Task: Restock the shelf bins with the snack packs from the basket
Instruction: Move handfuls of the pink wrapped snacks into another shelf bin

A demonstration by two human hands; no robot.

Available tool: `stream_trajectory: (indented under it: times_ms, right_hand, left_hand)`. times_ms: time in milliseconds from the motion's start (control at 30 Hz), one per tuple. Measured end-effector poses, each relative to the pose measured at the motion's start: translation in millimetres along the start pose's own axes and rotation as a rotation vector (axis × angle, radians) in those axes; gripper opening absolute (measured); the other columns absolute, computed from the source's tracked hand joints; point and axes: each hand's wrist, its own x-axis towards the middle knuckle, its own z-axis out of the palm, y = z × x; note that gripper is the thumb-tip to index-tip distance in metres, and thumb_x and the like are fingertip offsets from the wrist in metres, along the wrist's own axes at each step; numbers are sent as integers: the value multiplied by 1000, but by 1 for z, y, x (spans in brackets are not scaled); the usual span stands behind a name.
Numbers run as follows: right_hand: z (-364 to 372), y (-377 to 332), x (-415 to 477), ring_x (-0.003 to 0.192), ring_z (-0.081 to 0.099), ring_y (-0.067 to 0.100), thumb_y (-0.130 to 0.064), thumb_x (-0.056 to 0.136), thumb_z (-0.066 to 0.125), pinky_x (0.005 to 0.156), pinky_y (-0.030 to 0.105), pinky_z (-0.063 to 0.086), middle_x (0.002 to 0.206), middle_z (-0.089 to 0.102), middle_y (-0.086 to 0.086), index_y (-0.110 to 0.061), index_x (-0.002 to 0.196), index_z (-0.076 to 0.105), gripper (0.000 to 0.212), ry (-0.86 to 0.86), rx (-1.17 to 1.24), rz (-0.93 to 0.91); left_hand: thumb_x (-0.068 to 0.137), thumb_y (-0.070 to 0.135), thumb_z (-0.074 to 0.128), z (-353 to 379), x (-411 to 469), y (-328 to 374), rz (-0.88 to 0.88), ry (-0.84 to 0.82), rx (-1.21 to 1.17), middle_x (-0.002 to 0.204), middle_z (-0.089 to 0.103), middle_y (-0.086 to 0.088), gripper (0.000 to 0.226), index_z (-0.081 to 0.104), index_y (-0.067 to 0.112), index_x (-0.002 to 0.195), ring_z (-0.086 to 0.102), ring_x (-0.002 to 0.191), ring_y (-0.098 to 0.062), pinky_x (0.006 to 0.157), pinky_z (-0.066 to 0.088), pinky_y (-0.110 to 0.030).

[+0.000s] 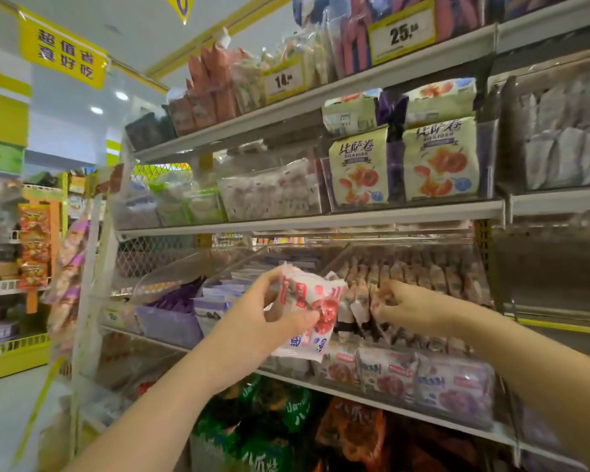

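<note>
My left hand [269, 321] holds up a bunch of white snack packs [312, 308] with red print, thumb and fingers curled round them, in front of the middle shelf. My right hand [401, 306] reaches into the clear shelf bin [423, 373] to the right, its fingers pinching the tops of the upright snack packs in the bin [419, 277]. That bin holds several rows of the same small packs. The basket is out of view.
A neighbouring clear bin [171, 321] on the left holds purple packs under a raised lid. Shelves above carry pizza-roll bags [440, 158] and price cards. Green and orange bags [286, 420] fill the shelf below. An aisle opens at the far left.
</note>
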Motion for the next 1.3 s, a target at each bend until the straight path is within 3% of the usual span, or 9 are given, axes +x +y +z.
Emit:
stream_trajectory:
  times_ms: [100,233,433,633,767,933,1067,1200,1300]
  right_hand:
    - [-30,9,-12,126,48,19,-34,92,52,102,30,40,147,43,4,-22,150,21,67,-3,-114,-50]
    - [-76,29,-35,99,58,6,-25,86,63,87,23,47,114,61,-10,-28,140,38,60,80,-148,-185]
    - [-108,61,-56,90,63,1,-9,88,57,87,24,49,90,66,-24,-33,127,52,46,417,-66,-282]
    - [-82,64,-51,86,58,-1,-14,90,45,79,17,45,101,65,-13,-31,120,55,36,298,-57,-320]
    - [-75,61,-48,97,60,3,-35,86,50,88,29,50,110,64,-14,-37,129,49,44,170,-29,-302]
    - [-64,52,-43,63,47,-3,-59,72,62,55,13,37,76,50,-21,-35,134,35,71,221,-365,-385]
    - [-55,42,-37,75,52,3,-61,71,66,64,18,44,84,53,-16,-35,137,29,79,174,-439,-353]
    - [-38,37,-34,91,55,17,-58,72,66,75,32,52,103,56,-5,-36,144,10,94,188,-524,-342]
    - [-31,35,-34,87,54,16,-57,75,64,71,28,49,95,48,-9,-45,143,3,92,213,-521,-343]
  left_hand:
    - [61,58,77,15,30,15,84,-88,111,121,56,33,76,37,58,126,57,106,12,86,49,-15]
    - [70,59,74,52,70,40,309,-186,467,136,45,21,86,24,52,139,45,121,2,97,41,-17]
    - [76,52,74,110,111,64,699,-230,801,143,46,8,87,30,28,148,39,122,-6,97,30,-21]
    - [73,43,78,119,129,44,720,-262,831,145,47,-6,93,32,11,148,36,126,-12,100,11,-4]
    - [76,40,76,114,132,26,716,-333,983,147,43,-3,91,29,13,149,23,129,-5,95,-16,5]
    - [78,37,73,114,136,15,733,-307,1203,145,36,-3,81,32,27,146,38,130,-24,117,14,-37]
    - [76,37,66,105,129,3,604,-191,1192,130,32,3,73,35,33,142,37,113,-22,101,28,-34]
    - [74,40,65,103,116,-8,425,-116,1029,131,29,6,74,35,32,140,37,116,-20,96,29,-31]
    - [73,42,66,104,109,-12,241,-65,867,129,35,6,72,33,34,136,41,119,-21,98,36,-36]
